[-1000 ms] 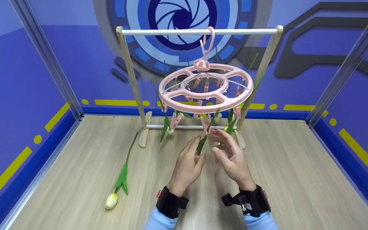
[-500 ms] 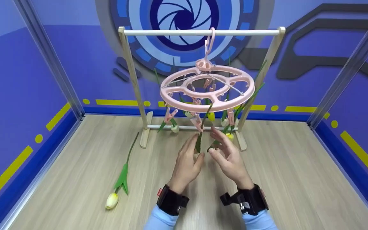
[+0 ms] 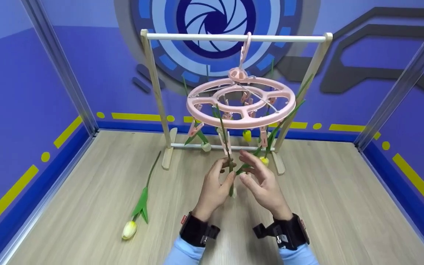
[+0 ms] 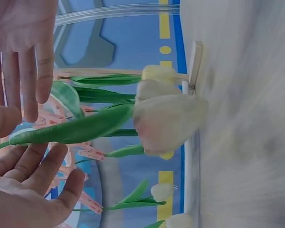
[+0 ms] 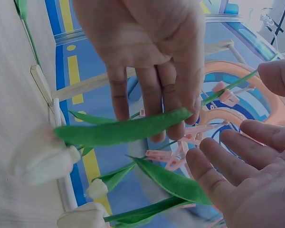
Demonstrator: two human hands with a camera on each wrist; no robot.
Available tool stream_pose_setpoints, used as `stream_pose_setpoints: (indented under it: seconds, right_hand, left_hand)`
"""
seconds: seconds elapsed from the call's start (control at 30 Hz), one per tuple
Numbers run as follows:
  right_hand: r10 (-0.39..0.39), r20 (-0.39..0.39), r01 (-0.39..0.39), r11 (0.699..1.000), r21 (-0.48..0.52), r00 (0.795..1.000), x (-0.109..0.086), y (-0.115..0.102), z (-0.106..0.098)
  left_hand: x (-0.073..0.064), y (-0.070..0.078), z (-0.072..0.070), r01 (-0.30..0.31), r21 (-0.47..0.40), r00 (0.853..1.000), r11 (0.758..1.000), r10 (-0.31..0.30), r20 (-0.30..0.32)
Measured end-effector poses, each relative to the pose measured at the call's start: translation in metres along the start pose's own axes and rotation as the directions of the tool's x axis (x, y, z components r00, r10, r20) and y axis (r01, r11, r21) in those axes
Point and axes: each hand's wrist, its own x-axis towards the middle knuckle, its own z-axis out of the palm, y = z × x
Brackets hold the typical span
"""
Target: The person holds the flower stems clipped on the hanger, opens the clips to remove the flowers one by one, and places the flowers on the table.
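Note:
My left hand point(image 3: 214, 187) holds an upside-down white tulip point(image 4: 166, 123) by its leaf and stem, the thumb on one side and fingers behind. The stem rises past a pink clip point(image 3: 225, 142) at the front of a round pink clip hanger point(image 3: 212, 119). In the head view the hands largely hide the bloom, which hangs low over the table in the left wrist view. My right hand point(image 3: 265, 191) is beside the tulip, palm turned toward it, fingers loosely extended and gripping nothing. Behind it hangs a yellow tulip point(image 3: 264, 161).
The hanger hooks over the white bar point(image 3: 193, 37) of a wooden-legged stand. Several more tulips hang from its clips, among them a white one point(image 3: 206, 147) and a yellow one point(image 3: 247, 135). Another tulip point(image 3: 129, 230) lies on the table, left. Printed walls enclose the table.
The hanger has turned, its front clips swinging left. The tulip's stem has tilted left, and my left thumb and fingers have closed on it. My right hand has barely moved.

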Motion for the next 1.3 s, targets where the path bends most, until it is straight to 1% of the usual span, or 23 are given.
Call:
stream_pose_setpoints:
  seconds: [0.2, 0.43, 0.63, 0.77, 0.9, 1.0, 1.17, 1.3]
  right_hand:
    - [0.025, -0.012, -0.025, 1.000, -0.016, 1.000, 0.003, 0.000, 0.002]
    - [0.030, 0.009, -0.030, 1.000, -0.005, 1.000, 0.017, -0.001, 0.001]
    - [0.046, -0.004, -0.046, 0.998, -0.046, 0.999, 0.028, -0.003, -0.004]
    - [0.060, -0.008, -0.060, 0.995, -0.083, 0.998, 0.034, -0.007, -0.009]
    - [0.071, -0.006, -0.072, 0.992, -0.102, 0.997, 0.040, -0.013, -0.013]
    - [0.058, -0.005, -0.058, 0.992, -0.110, 0.998, 0.044, -0.014, -0.016]
    - [0.034, -0.006, -0.034, 0.991, -0.133, 0.999, 0.050, -0.015, -0.020]
    - [0.029, 0.003, -0.029, 0.990, -0.136, 1.000, 0.055, -0.016, -0.021]
  left_hand:
    - [0.000, 0.007, -0.003, -0.001, -0.007, 1.000, 1.000, 0.001, -0.012]
    - [-0.001, 0.009, -0.004, -0.025, -0.007, 1.000, 1.000, 0.025, -0.016]
    - [0.000, 0.014, -0.006, -0.011, -0.010, 1.000, 1.000, 0.011, -0.002]
    - [-0.001, 0.017, -0.006, -0.014, -0.010, 1.000, 1.000, 0.014, -0.001]
    - [-0.001, 0.019, -0.006, 0.016, -0.015, 1.000, 1.000, -0.015, 0.013]
    - [-0.001, 0.021, -0.006, 0.032, -0.018, 0.999, 0.999, -0.031, 0.027]
    - [-0.001, 0.023, -0.006, 0.012, -0.014, 0.999, 1.000, -0.012, 0.033]
    - [-0.002, 0.024, -0.007, 0.009, -0.015, 0.999, 1.000, -0.008, 0.040]
